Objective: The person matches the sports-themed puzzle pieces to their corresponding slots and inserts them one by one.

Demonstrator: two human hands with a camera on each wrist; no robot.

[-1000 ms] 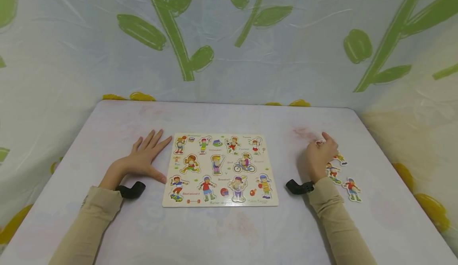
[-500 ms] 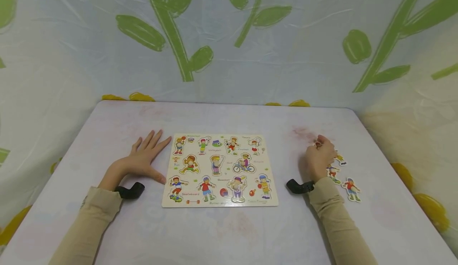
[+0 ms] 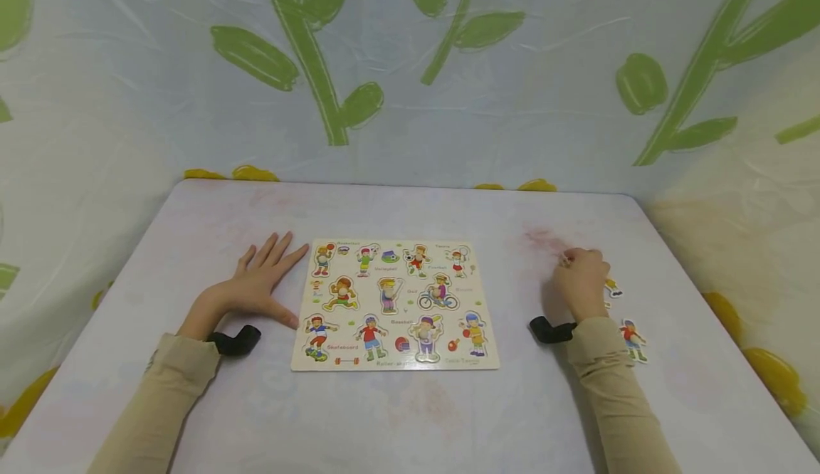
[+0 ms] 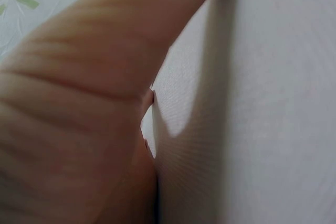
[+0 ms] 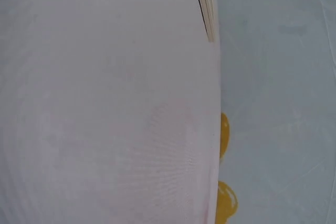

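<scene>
A wooden puzzle board (image 3: 397, 332) with sports figures, several with round knobs, lies flat on the table. My left hand (image 3: 256, 285) rests at its left side, fingers spread and straight, thumb tip at the board's edge. The left wrist view shows this hand (image 4: 79, 108) close over the white surface. Right of the board, my right hand (image 3: 581, 282) has curled fingers and pinches a small puzzle piece (image 3: 565, 260), of which only a pale edge shows. Just beyond that hand lies a partly hidden puzzle piece (image 3: 613, 288). A roller-skater puzzle piece (image 3: 633, 339) lies by the right sleeve.
The table (image 3: 397, 424) has a pale cover with faint pink marks. Behind it hangs a curtain (image 3: 480, 118) printed with green stems and leaves. A dark wrist camera (image 3: 552, 330) sticks out from the right wrist, another camera (image 3: 235, 340) from the left.
My right hand has shifted right and slightly nearer, with the small puzzle piece at its fingertips. It now covers the skateboarder puzzle piece seen before. The left hand and the board have stayed put.
</scene>
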